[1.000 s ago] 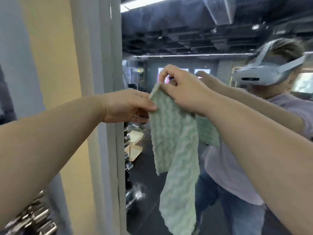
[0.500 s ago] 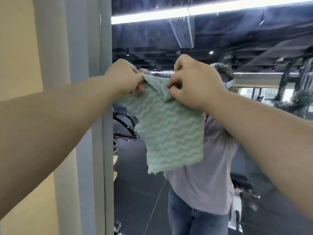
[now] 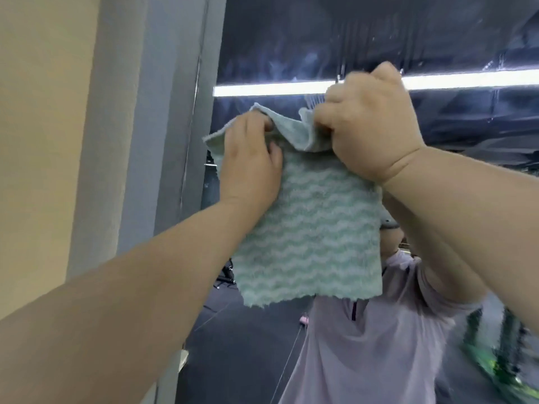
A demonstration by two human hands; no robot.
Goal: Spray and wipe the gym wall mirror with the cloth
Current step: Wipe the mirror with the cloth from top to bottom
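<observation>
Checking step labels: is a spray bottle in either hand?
No: the left hand and right hand both grip the top edge of the green cloth, and no bottle is in view.

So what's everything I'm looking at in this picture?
mirror: one, dark reflection, centre and right
cloth: one, green and white wavy, held up in front of the mirror
light strip: one, white, reflected near the top
shirt: one, lilac, reflected lower right
pillar: one, grey, left of the mirror
wall: one, beige, far left
left hand: one, holds the cloth's upper left
right hand: one, grips the cloth's top edge
</observation>
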